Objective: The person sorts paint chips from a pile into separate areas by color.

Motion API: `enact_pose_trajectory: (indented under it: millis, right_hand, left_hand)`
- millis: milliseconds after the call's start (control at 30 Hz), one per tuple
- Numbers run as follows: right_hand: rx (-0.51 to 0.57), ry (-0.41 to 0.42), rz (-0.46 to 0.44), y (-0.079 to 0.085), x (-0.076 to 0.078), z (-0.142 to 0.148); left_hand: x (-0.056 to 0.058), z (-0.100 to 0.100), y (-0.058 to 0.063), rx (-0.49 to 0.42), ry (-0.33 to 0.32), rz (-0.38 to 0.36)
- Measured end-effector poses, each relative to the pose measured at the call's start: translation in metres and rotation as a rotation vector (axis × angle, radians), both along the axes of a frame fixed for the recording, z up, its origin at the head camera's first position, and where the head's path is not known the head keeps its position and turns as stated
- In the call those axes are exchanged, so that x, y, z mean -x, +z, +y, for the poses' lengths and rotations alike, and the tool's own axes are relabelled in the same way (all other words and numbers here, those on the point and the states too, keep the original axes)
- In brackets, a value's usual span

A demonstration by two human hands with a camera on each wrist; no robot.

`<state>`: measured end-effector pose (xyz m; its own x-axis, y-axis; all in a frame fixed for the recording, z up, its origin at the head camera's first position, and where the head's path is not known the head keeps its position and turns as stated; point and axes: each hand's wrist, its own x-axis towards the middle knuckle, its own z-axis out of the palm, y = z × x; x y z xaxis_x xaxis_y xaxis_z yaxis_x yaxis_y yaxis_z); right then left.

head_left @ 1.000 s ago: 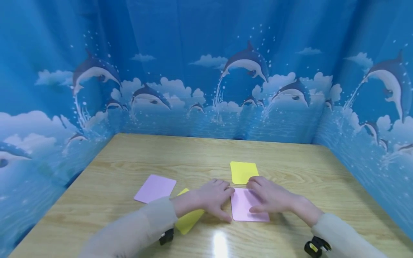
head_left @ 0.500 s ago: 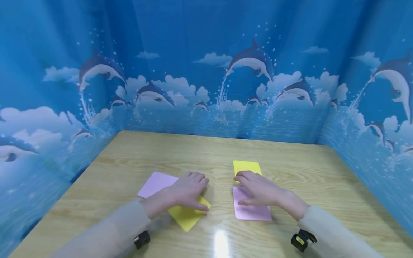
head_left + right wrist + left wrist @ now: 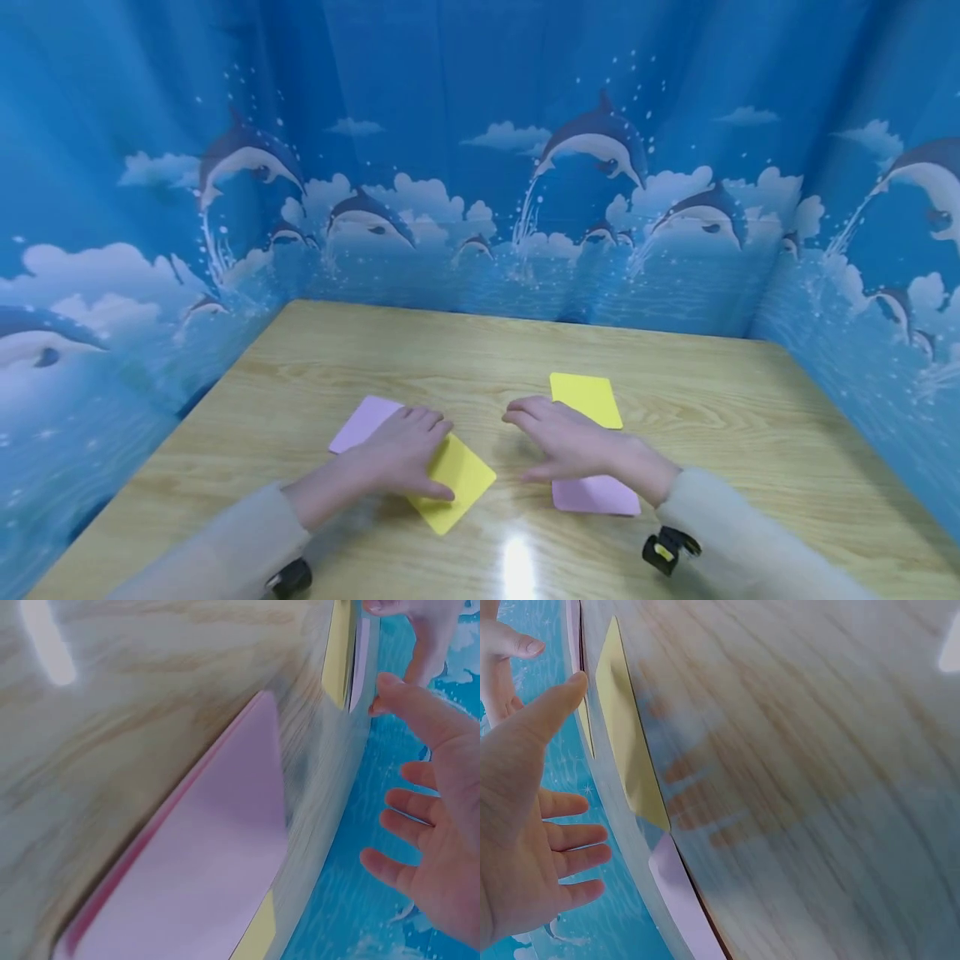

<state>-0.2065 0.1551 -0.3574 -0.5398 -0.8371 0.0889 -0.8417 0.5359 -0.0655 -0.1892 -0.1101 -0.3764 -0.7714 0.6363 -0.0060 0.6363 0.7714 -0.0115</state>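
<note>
My left hand [image 3: 401,450], fingers relaxed, hovers over a yellow paper square [image 3: 467,479] that lies turned on the table. Beyond it, partly behind the same hand, is a pink square [image 3: 363,425]. In the left wrist view the fingers hang spread, apart from the yellow square [image 3: 626,727]. My right hand [image 3: 562,442] is also empty, its fingers stretched left past a second pink square [image 3: 597,497], whose far part it covers. The right wrist view gives that pink square [image 3: 206,832] a thick, layered edge. Just behind it lies another yellow square [image 3: 588,398].
A wooden table [image 3: 420,342] with a glossy light reflection near its front carries the squares. A blue dolphin-print curtain [image 3: 450,167] encloses its back and both sides. Each wrist wears a small black device [image 3: 667,550].
Both hands have moved left. My left hand went from beside the right pink square to over the near yellow square; my right hand slid from above the pink square to its left edge.
</note>
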Motion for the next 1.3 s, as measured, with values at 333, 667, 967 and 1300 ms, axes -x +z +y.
enact_pose_trajectory:
  millis: [333,667,967,1300]
  right_hand:
    - [-0.088,0.032,0.014,-0.003,0.001,-0.038]
    - [-0.165,0.059,-0.028,-0.015,0.008,-0.06]
    - [-0.232,0.12,-0.032,-0.018,0.014,-0.077]
    - [-0.306,0.068,-0.078,-0.017,0.015,-0.079]
  left_hand:
    - [-0.007,-0.018,-0.005,0.009,-0.058,0.066]
    - [-0.014,-0.017,-0.008,0.01,-0.064,0.081]
    - [-0.016,-0.017,-0.011,0.04,-0.05,0.068]
    - [-0.016,-0.014,-0.011,0.045,-0.068,0.069]
